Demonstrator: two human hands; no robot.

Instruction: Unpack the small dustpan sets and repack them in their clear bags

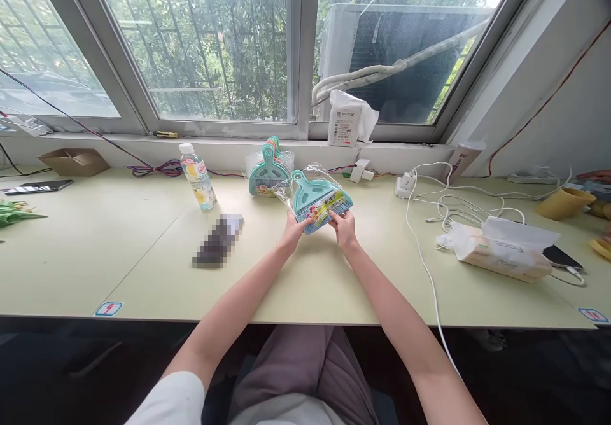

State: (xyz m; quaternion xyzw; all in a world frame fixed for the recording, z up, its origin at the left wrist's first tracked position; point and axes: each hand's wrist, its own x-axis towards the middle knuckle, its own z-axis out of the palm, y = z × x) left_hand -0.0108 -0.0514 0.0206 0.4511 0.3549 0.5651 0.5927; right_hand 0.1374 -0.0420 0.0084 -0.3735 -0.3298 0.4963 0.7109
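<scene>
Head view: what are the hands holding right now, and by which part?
Both hands hold a teal dustpan wrapped in clear plastic, the left hand and the right hand each gripping its lower edge.

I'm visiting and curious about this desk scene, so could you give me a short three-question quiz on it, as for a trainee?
1. What are the left hand and right hand holding?
2. True or false: the held item is out of its wrapper.
3. Which is nearer the hands: the plastic drink bottle or the tissue pack?

Key:
1. A teal dustpan and brush set.
2. False.
3. The plastic drink bottle.
</scene>
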